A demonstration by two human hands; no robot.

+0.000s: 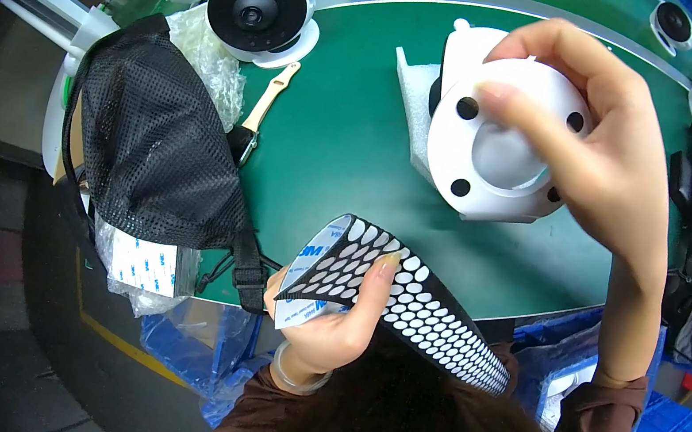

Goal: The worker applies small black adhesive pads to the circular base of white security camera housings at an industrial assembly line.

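Over white base, right hand half-curled, thumb blurred, hold unclear; left hand clamps dotted sheet.

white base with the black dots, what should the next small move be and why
Probably the right hand should press its thumb onto the upper-left black dot: the blurred thumb is right beside it, and the white base faces the camera. The left hand holds the dotted sheet apart from the base.
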